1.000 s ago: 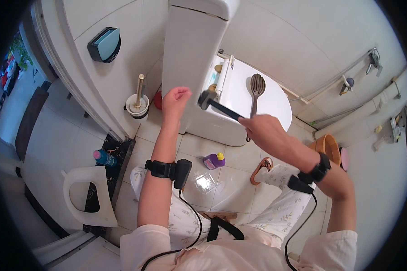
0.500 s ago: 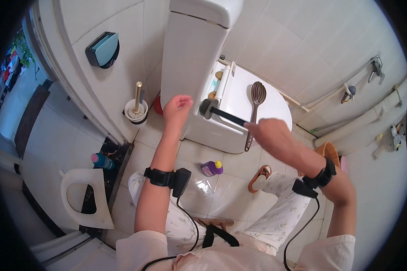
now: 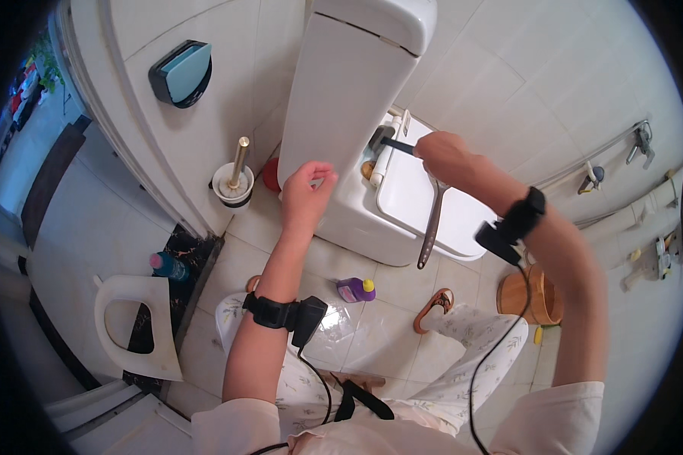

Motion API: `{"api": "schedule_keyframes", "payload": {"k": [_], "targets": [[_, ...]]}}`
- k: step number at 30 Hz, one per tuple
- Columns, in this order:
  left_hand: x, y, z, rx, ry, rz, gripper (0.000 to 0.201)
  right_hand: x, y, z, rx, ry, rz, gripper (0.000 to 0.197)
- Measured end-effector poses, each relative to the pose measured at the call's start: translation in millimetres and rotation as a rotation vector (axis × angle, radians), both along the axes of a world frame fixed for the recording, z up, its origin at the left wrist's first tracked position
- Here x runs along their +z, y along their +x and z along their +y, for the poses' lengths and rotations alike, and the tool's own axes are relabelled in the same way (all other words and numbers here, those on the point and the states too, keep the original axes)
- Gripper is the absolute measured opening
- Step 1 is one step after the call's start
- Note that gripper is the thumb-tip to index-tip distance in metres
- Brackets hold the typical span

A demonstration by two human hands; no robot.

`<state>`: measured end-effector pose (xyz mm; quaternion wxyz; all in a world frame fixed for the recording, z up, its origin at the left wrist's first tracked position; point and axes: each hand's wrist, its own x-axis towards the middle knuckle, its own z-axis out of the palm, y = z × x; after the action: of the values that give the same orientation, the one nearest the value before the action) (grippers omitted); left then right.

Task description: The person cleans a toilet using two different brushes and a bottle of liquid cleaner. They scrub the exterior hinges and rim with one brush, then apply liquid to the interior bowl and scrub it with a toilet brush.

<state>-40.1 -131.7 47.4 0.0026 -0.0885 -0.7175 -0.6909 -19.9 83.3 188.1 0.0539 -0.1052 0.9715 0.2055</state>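
Observation:
My right hand point(image 3: 449, 161) is closed round the black handle of a small brush point(image 3: 382, 138) with a grey head. The brush head is down on the white toilet point(image 3: 349, 199), in the strip between the tank and the hinge of the closed lid point(image 3: 406, 191). A brownish round piece point(image 3: 368, 169) sits beside that hinge. Under my right hand, a brown slotted spoon point(image 3: 432, 226) lies on the lid; its slotted head is hidden. My left hand point(image 3: 309, 196) hovers by the tank, fingers loosely bent, with nothing visible in it.
A toilet brush in a white holder point(image 3: 233, 189) stands left of the toilet. On the tiled floor are a purple bottle point(image 3: 353, 290) and a wooden bucket point(image 3: 530, 296). A white toilet-seat-shaped piece point(image 3: 114, 334) and a teal bottle point(image 3: 171, 267) are by the doorway.
My right hand has moved up and away from me, carrying the brush along the hinge strip to its far part. It now covers the spoon's head. The view has shifted slightly.

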Motion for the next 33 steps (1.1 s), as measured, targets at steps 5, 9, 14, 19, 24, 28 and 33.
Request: {"api": "schedule_keyframes", "payload": {"k": [5, 9, 14, 19, 24, 28, 33], "targets": [[-0.1, 3.3, 14.7, -0.048, 0.061, -0.010, 0.019, 33.0, 18.4, -4.0, -0.044, -0.153, -0.191, 0.008], [4.4, 7.5, 12.1, -0.069, 0.085, -0.082, 0.019, -19.1, -16.0, 2.5, -0.029, -0.037, 0.009, 0.007], [-1.6, 8.6, 6.1, -0.060, 0.050, -0.043, 0.019, 1.6, 4.0, -5.2, 0.036, -0.130, 0.057, 0.006], [0.3, 7.1, 7.2, -0.052, 0.057, 0.023, 0.019, 36.0, 35.3, -19.7, -0.120, -0.236, -0.220, 0.018], [11.2, 17.1, 12.0, -0.084, 0.032, -0.047, 0.019, -20.4, -18.5, 8.8, -0.120, -0.185, -0.015, 0.019], [8.1, 15.1, 8.7, -0.087, 0.040, -0.026, 0.019, -47.5, -54.7, 30.1, -0.162, -0.157, 0.189, 0.012], [1.0, 9.1, 12.9, -0.066, 0.033, -0.013, 0.019, -60.8, -56.1, 52.5, -0.293, -0.220, 0.192, 0.013]]}}
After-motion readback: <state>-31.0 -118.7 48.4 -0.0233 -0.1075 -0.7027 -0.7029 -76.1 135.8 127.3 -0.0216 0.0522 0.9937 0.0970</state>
